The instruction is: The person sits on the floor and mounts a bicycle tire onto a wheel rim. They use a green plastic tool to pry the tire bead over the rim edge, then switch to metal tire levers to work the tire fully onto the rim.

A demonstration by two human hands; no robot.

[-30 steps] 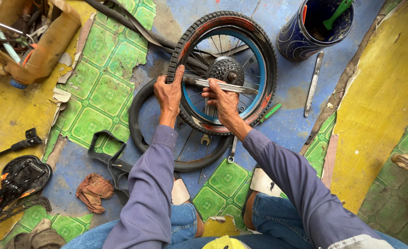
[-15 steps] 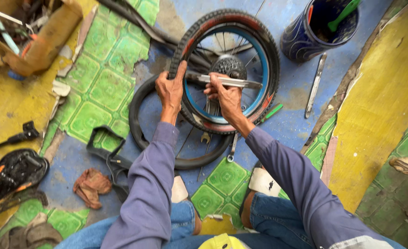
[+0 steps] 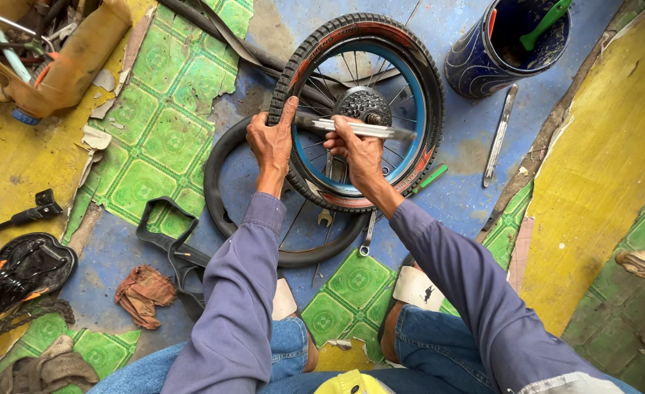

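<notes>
Black knobbly tyre (image 3: 293, 80) on a blue-rimmed wheel (image 3: 410, 95) is gripped by the left hand (image 3: 271, 142); since a second ago, the metal lever (image 3: 362, 129), clasped in the right hand (image 3: 355, 149), has barely shifted, so prying appears ongoing.

The left hand (image 3: 270, 140) grips the knobby tyre (image 3: 300, 66) of a blue-rimmed wheel (image 3: 414, 109) — the right hand (image 3: 355, 149) holds a flat metal lever (image 3: 366, 130) across its spokes, a blue bucket (image 3: 483, 69) nearby.

Long purple-grey sleeves (image 3: 235, 292) with buttoned cuffs, blue jeans (image 3: 425, 335), and worn sandals (image 3: 410, 288).
</notes>
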